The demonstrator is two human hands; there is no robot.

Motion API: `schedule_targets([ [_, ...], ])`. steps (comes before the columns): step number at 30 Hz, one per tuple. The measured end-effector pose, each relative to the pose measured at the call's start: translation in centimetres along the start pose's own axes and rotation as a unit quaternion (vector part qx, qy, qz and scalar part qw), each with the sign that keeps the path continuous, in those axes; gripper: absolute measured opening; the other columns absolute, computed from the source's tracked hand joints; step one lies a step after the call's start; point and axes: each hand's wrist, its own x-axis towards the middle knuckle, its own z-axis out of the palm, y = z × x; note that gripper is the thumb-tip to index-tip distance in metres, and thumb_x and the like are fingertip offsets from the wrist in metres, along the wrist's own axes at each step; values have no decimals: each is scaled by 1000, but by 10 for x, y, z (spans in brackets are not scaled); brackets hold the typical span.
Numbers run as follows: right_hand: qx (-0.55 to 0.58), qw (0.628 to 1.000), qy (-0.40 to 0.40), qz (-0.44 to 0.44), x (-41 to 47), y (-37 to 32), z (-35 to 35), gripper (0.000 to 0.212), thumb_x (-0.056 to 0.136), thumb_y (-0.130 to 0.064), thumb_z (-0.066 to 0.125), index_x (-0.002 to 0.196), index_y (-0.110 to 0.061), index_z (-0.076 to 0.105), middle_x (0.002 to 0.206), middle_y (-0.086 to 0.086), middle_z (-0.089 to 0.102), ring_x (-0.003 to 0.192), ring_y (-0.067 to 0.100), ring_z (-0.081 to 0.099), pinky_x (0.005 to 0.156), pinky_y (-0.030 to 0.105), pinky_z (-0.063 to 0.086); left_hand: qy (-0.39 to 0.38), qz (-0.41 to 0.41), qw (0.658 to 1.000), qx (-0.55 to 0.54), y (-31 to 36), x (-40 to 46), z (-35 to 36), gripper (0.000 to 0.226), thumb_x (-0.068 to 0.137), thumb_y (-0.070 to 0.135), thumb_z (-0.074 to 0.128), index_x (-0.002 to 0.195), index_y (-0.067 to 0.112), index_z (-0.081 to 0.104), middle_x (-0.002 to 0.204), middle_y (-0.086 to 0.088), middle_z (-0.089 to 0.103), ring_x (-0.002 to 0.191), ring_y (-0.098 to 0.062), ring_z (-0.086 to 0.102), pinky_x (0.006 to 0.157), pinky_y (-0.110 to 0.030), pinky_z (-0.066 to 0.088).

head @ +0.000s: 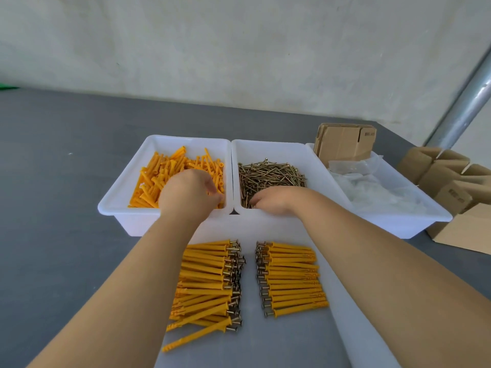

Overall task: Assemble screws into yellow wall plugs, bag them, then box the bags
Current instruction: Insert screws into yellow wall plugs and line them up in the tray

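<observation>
A white tray (125, 192) holds loose yellow wall plugs (156, 173). My left hand (190, 193) is down in its near right corner, fingers curled among the plugs; what it holds is hidden. A second white tray (313, 155) holds brass screws (268, 173). My right hand (276, 200) lies at this tray's near edge, fingertips curled into the screws. On a white sheet (249, 335) nearer to me lie two rows of assembled plugs with screws, a left pile (207, 282) and a right row (292, 277), screw heads facing the middle.
A third white tray (414, 224) at the right holds clear plastic bags (372, 187) and flat cardboard boxes (345, 144). More cardboard boxes (457, 192) stand further right. A metal pole (465, 102) leans by the wall. The tabletop (58, 181) is dark grey.
</observation>
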Motion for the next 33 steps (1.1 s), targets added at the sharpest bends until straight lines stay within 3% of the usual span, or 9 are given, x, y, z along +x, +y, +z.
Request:
schedule_targets([
  [5,21,999,-33,19,12,-1,-1,41,96,-36,55,134,-26,62,139,-3,56,123,21,54,107,45,45,-98,-92,985,111,-9,4,-4,19,92,34,57,81,23,68,79,0,65,79,-24,61,78,-41,56],
  [11,110,993,17,28,15,4,4,27,89,-30,64,110,-17,75,116,2,67,103,22,65,96,43,55,-125,-65,987,72,-9,6,3,25,97,31,55,83,17,70,78,-2,66,78,-23,62,70,-35,55],
  [16,130,991,21,26,13,4,5,22,87,-28,64,103,-19,77,111,1,68,98,21,66,92,41,56,-123,-144,971,145,-9,6,1,32,94,52,51,109,29,67,127,-5,52,128,-37,39,103,-56,34],
  [21,122,992,-2,21,10,2,4,25,91,-32,60,110,-22,74,116,-1,66,102,19,64,95,42,54,-179,-155,960,150,-7,8,5,40,102,49,32,107,25,63,97,0,57,102,-29,50,109,-59,23],
  [24,138,990,-3,29,7,2,4,25,91,-33,62,107,-18,73,112,1,67,97,19,65,90,37,54,-176,-131,965,144,-6,6,6,41,102,46,34,82,18,58,83,-1,56,95,-28,56,106,-54,36],
  [26,182,982,31,46,9,4,6,19,84,-30,67,90,-12,70,99,5,68,84,20,64,78,34,52,-148,-104,975,127,-7,6,5,40,100,40,44,71,16,54,71,-1,54,81,-26,61,86,-43,52],
  [29,256,961,92,56,8,5,7,16,81,-22,70,80,-7,68,88,8,67,77,22,63,72,34,53,-105,-68,985,123,-3,5,2,23,97,27,54,85,13,68,76,-2,62,73,-22,59,61,-32,49],
  [31,270,953,130,50,6,5,10,20,82,-19,72,97,-7,77,103,9,72,96,23,67,89,38,57,-100,-57,986,121,3,6,-1,18,95,19,56,99,16,73,91,-4,69,82,-24,63,64,-33,52],
  [33,293,938,180,31,5,7,14,12,82,-13,74,93,-16,80,100,1,73,100,20,65,93,35,55,-118,-57,986,104,6,7,-4,26,95,12,57,111,24,72,113,-5,69,95,-27,65,77,-38,58],
])
